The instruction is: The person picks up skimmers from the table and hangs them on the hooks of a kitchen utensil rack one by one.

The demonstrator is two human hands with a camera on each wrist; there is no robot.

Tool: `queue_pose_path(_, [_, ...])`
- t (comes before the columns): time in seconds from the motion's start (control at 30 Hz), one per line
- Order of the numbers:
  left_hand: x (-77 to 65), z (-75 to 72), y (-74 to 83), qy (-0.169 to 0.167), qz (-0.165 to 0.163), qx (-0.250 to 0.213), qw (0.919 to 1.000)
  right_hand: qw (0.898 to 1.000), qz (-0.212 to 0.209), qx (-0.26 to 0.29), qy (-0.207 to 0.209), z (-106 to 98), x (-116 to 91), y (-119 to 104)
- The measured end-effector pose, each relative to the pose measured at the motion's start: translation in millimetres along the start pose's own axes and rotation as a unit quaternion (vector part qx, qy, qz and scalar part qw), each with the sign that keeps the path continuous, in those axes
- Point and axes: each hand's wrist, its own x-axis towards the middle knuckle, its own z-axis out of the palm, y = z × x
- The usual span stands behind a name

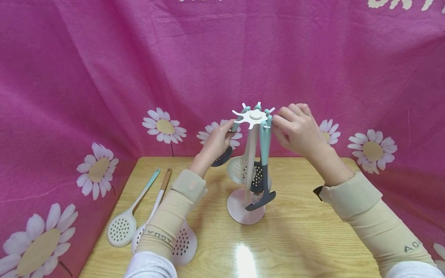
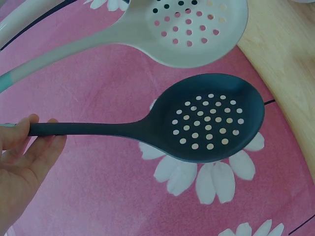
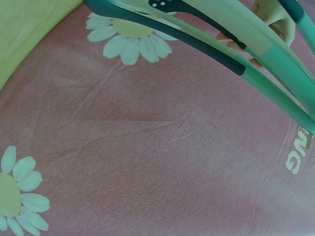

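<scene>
Head view: a dark skimmer [image 1: 222,157] sits in the left hand [image 1: 218,142], thumb and fingers pinched on its handle, bowl hanging below the hand. Just right of that hand, between the two, stands the rack [image 1: 249,170]. At the rack's right side, the right hand [image 1: 297,129], fingers curled in beside the hooks [image 1: 244,114]; whether they clamp a prong, a handle loop or nothing, I cannot tell.

My reading: fitting the skimmer's handle end to a hook just right of the left fingers, or freeing it; one glance doesn't say which. Next move probably calls for a small tilt of the left hand while the right one steadies the top.

Around, left to right. Well left of and below the left hand, on the table [image 1: 299,231]: teal-handled skimmer [image 1: 140,197], then brown-handled tool [image 1: 160,191], then white turner [image 1: 192,241], the last two partly hidden by the left sleeve [image 1: 174,210]. Right of the left hand, on the rack: pale skimmer [image 1: 236,170], dark slotted tool [image 1: 258,177], dark-headed tool [image 1: 266,181], the last just left of the right hand. The pale skimmer hangs close to the dark bowl; I'd expect knocks there.
</scene>
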Motion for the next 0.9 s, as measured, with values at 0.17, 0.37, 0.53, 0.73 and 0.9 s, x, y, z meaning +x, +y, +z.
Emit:
queue_pose_path(0.17, [-1.2,5.7,-0.1,0.004,0.0,-0.015,0.9999,1.0,0.003,-0.002,-0.001,0.1,-0.7,0.0])
queue_pose_path(0.37, [-3.0,9.4,1.6,0.009,-0.027,-0.004,0.9996,1.0,0.005,0.0,-0.001,0.4,-0.7,-0.1])
queue_pose_path(0.53, [-3.6,11.0,3.2,0.004,-0.034,0.009,0.9994,1.0,0.005,-0.001,-0.005,-0.4,-0.5,0.0])
queue_pose_path(0.73, [-4.0,13.7,2.2,-0.003,-0.017,-0.024,0.9996,1.0,0.006,-0.006,-0.008,-1.0,-0.3,-0.5])
queue_pose_path(0.9, [-4.9,15.1,3.7,-0.009,-0.015,-0.056,0.9983,1.0,0.009,-0.004,-0.008,-0.7,-0.3,-0.9])
